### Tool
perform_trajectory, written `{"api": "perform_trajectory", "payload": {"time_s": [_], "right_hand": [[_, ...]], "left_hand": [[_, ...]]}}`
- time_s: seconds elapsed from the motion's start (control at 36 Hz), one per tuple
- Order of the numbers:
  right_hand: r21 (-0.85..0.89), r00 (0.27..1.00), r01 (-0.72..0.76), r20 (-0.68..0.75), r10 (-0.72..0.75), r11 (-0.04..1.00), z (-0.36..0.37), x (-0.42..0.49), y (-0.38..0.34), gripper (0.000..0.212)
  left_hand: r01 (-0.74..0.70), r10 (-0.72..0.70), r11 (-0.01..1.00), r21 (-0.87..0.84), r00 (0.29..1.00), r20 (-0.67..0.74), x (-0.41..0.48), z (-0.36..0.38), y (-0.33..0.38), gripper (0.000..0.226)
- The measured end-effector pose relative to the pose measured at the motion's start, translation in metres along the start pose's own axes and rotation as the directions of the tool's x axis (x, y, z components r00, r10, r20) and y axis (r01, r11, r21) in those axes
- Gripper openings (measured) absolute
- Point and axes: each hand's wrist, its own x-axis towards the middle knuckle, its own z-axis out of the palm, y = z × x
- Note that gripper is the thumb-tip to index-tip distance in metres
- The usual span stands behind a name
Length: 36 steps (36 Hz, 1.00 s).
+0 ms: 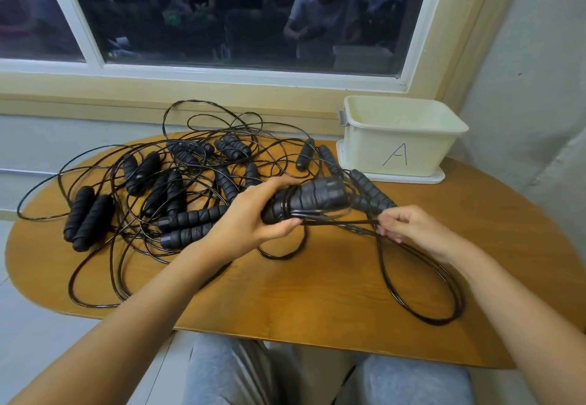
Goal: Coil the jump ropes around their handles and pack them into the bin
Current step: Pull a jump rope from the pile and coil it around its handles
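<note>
1. Head view: left hand (253,220) grips paired black foam handles (304,201) above the oval wooden desk (317,293).
2. Right hand (409,227) pinches thin black rope (345,222).
3. Cream plastic bin (396,138) stands on the desk's far-right part.

tabletop (301,293): orange-brown wood, rounded ends, long edge toward you, far edge by the wall under the window.
jump ropes (190,217): black tangle across your left and middle, cords crossing and overlapping, some hanging past the left and far edges.
handles (84,219): black and ribbed, lying mostly in side-by-side pairs within the tangle.
rope loop (439,323): long loop lying flat on your near right.
bin (399,144): cream, marked "A", far right corner, upright.
lid (412,177): white, flat under the bin.
</note>
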Motion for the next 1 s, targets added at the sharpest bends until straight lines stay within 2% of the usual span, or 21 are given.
{"api": "perform_trajectory", "payload": {"time_s": [0.14,0.28,0.36,0.5,0.58,0.69,0.78,0.83,0.92,1.0], "right_hand": [[-0.137,0.994,-0.096,-0.063,0.088,0.986,-0.006,0.035,-0.028,0.033],[-0.187,0.984,-0.035,-0.18,0.001,0.982,-0.004,0.049,-0.07,0.033],[-0.227,0.975,0.034,-0.206,-0.082,0.973,0.007,0.041,-0.096,0.032],[-0.397,0.97,0.123,-0.146,-0.194,0.909,0.044,0.012,-0.109,0.027],[-0.511,0.95,0.142,-0.17,-0.261,0.848,0.063,-0.007,-0.101,0.026],[-0.547,0.918,0.168,-0.216,-0.333,0.82,0.079,-0.022,-0.079,0.024],[-0.606,0.862,0.214,-0.252,-0.439,0.766,0.09,-0.029,-0.061,0.029],[-0.679,0.819,0.229,-0.253,-0.515,0.697,0.097,-0.031,-0.049,0.034],[-0.735,0.766,0.233,-0.264,-0.586,0.636,0.107,-0.03,-0.033,0.027],[-0.775,0.754,0.208,-0.262,-0.602,0.598,0.113,-0.027,-0.025,0.032]], "left_hand": [[-0.248,0.2,0.926,0.284,0.961,0.189,0.003,0.01,0.007,0.06],[-0.372,0.272,0.739,0.561,0.927,0.257,0.004,0.028,0.007,0.066],[-0.313,0.217,0.645,0.697,0.95,0.225,0.001,0.035,0.001,0.063],[-0.109,0.041,0.573,0.812,0.994,0.104,0.004,0.038,-0.005,0.064],[-0.014,-0.019,0.539,0.842,0.999,0.029,0.008,0.035,-0.007,0.068],[0.062,-0.039,0.543,0.837,0.998,-0.048,0.011,0.035,-0.009,0.068],[0.099,-0.077,0.579,0.809,0.995,-0.067,0.014,0.034,-0.011,0.079],[0.125,-0.128,0.627,0.769,0.99,-0.056,0.015,0.031,-0.01,0.091],[0.207,-0.261,0.726,0.655,0.965,-0.016,0.017,0.03,-0.006,0.109],[0.255,-0.281,0.813,0.523,0.959,-0.03,0.017,0.034,-0.002,0.112]]}}
